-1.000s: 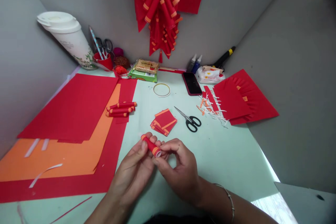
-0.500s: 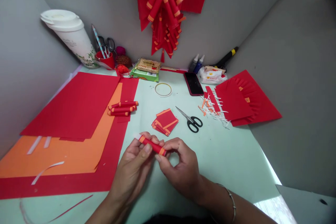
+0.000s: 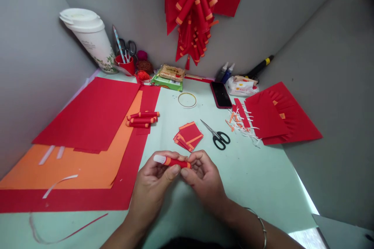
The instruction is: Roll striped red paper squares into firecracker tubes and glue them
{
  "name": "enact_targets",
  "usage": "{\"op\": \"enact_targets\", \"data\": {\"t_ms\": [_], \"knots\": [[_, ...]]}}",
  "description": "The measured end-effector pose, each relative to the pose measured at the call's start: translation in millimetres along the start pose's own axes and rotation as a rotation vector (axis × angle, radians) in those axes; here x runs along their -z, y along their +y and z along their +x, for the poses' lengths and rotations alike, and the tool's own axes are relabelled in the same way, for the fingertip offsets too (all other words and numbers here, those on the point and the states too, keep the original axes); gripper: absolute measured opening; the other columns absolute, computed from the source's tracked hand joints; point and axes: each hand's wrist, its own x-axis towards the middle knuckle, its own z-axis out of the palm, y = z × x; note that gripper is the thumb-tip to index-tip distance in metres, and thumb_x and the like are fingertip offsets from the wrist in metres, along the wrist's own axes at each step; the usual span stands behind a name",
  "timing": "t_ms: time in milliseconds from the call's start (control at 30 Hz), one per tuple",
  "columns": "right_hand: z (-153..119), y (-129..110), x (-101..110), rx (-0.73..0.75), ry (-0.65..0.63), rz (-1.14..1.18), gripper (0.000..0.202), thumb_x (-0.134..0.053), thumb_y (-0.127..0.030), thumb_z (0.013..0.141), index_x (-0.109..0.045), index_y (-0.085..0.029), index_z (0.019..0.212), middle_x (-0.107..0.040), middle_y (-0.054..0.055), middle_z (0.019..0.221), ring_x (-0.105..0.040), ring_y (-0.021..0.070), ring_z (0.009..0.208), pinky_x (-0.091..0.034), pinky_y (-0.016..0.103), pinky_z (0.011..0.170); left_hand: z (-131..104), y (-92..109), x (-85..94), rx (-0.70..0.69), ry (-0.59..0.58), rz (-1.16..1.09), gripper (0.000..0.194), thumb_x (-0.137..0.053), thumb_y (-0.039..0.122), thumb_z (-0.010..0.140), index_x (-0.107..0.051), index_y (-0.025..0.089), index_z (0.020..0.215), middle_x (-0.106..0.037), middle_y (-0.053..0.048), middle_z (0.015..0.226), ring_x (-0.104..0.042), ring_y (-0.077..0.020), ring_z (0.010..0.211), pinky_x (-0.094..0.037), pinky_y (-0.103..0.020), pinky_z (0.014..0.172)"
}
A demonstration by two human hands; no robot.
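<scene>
Between both hands lies a red paper roll (image 3: 177,163) with orange bands at its ends. A whitish ridged tip, like a marker's cap (image 3: 159,159), sticks out of its left end. My left hand (image 3: 154,186) is closed around the left half, thumb in front. The thumb and fingers of my right hand (image 3: 206,183) grip its right end. Just beyond the hands sits a small pile of red paper pieces (image 3: 191,134) with orange strips. Black-handled scissors (image 3: 217,136) lie to the right of the pile. Several finished red paper rolls (image 3: 143,120) are heaped at the left.
Large red sheets (image 3: 87,113) and an orange sheet (image 3: 96,171) cover the left side. A white cup (image 3: 90,42), snack packs (image 3: 171,76), a phone (image 3: 221,94) and glue bottles (image 3: 226,73) line the back. Paper scraps (image 3: 241,124) lie right; paper firecrackers (image 3: 198,0) hang above.
The paper roll has turned closer to level, and more of the white tip shows at its left end. My right fingers have closed in nearer my left hand. The whole view has shifted slightly.
</scene>
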Motion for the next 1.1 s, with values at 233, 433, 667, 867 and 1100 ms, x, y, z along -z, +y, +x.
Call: {"op": "enact_targets", "data": {"t_ms": [233, 433, 667, 867, 1100], "knots": [[5, 4, 2, -0.006, -0.057, 0.009, 0.02, -0.074, -0.031, 0.081, -0.063, -0.025, 0.096, -0.068, -0.002, 0.082, -0.063, 0.0143, 0.072, -0.05, 0.027, 0.068, 1, 8, -0.8, -0.093, 0.038, 0.162, 0.008, -0.08, 0.026, 0.079, -0.078, 0.027, 0.087, -0.077, -0.005, 0.093, -0.069, -0.0232, 0.101, -0.054, -0.028, 0.09], [2, 0, 4, 0.027, -0.096, 0.063, 0.016, -0.075, -0.032, 0.081, -0.063, -0.025, 0.089, -0.067, -0.003, 0.076, -0.06, 0.0143, 0.066, -0.049, 0.028, 0.066, 1, 6, -1.3, 0.01, 0.037, 0.106, 0.012, -0.081, 0.029, 0.079, -0.077, 0.026, 0.089, -0.078, -0.003, 0.092, -0.071, -0.0206, 0.091, -0.057, -0.026, 0.082], [8, 7, 2, -0.147, -0.16, 0.308, 0.023, -0.076, -0.04, 0.083, -0.062, -0.022, 0.085, -0.064, -0.004, 0.065, -0.056, 0.0118, 0.057, -0.042, 0.025, 0.059, 1, -1, -2.5, 0.072, 0.029, 0.013, 0.022, -0.082, 0.03, 0.078, -0.078, 0.027, 0.1, -0.079, -0.002, 0.098, -0.071, -0.0188, 0.094, -0.055, -0.024, 0.082], [8, 6, 2, -0.113, -0.139, 0.204, 0.024, -0.076, -0.041, 0.082, -0.062, -0.022, 0.086, -0.065, -0.002, 0.068, -0.058, 0.0131, 0.061, -0.046, 0.027, 0.061, 1, -4, 0.1, 0.141, 0.02, -0.027, 0.021, -0.077, 0.033, 0.083, -0.077, 0.026, 0.104, -0.081, -0.002, 0.099, -0.07, -0.0156, 0.078, -0.056, -0.026, 0.08], [0, 5, 3, 0.245, 0.057, -0.271, 0.005, -0.068, -0.026, 0.088, -0.064, -0.023, 0.09, -0.066, 0.0, 0.082, -0.059, 0.0144, 0.071, -0.049, 0.028, 0.068, 0, -6, -3.6, 0.18, 0.031, -0.091, 0.024, -0.075, 0.038, 0.085, -0.076, 0.021, 0.103, -0.079, -0.007, 0.111, -0.069, -0.0257, 0.109, -0.051, -0.035, 0.1]]}}
